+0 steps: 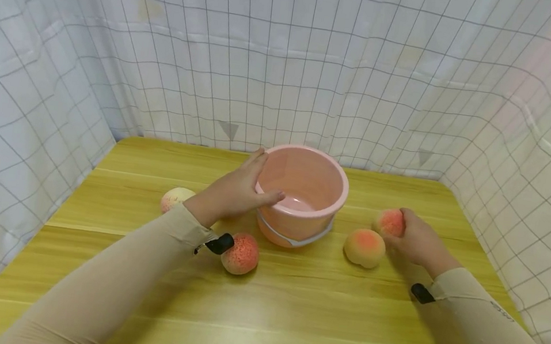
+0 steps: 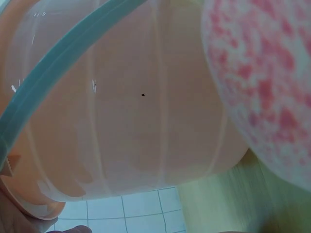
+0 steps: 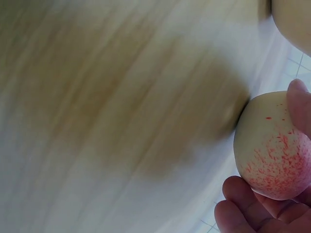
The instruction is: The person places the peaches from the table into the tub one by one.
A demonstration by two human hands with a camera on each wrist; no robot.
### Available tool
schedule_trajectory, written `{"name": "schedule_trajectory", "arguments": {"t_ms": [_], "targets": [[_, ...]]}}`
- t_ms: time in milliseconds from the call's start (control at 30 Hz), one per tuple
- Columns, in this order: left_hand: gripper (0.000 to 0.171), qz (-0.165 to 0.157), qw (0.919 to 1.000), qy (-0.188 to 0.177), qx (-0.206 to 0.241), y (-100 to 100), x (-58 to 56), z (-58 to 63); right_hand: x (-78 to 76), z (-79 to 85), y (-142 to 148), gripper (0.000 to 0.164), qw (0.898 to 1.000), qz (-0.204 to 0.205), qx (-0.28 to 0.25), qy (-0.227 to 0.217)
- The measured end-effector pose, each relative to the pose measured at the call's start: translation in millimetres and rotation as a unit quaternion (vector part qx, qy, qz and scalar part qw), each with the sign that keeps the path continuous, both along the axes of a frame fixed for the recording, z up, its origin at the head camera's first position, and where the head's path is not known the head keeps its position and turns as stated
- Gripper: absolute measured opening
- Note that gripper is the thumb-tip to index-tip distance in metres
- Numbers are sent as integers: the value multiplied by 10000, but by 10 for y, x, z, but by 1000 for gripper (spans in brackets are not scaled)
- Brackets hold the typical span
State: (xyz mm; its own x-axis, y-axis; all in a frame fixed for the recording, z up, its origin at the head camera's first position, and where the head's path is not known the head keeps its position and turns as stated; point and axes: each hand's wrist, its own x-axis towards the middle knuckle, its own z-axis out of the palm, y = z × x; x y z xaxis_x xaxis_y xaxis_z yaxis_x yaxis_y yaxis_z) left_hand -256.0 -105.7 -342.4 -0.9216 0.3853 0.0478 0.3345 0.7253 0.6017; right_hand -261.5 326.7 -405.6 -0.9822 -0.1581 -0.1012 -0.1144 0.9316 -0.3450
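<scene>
Peach [image 1: 391, 222], round, red-speckled, grasped in fingers [image 3: 238, 189] of right hand [image 1: 418, 241], round pink plastic bucket [image 1: 295, 228] gripped by left hand [image 1: 231, 190].

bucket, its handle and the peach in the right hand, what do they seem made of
Bucket: probably plastic, smooth and glossy, with sharp white highlights. Handle: likely plastic, duller, a plain band with little shine. Peach: perhaps foam or plastic, smooth and fairly matte, with paint-like red specks; which one is unclear.

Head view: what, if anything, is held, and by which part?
Left hand: the bucket, by its rim's left side. Right hand: a peach, by its sides.
</scene>
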Motion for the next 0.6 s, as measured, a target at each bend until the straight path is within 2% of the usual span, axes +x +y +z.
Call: {"name": "schedule_trajectory", "arguments": {"t_ms": [267, 600], "targets": [[110, -17, 10000, -8, 74, 10, 12, 13, -16, 6, -13, 99, 9998, 128, 130, -25], [109, 10, 10000, 49, 0, 6, -1, 3, -27, 24, -61, 98, 9999, 78, 110, 91]]}}
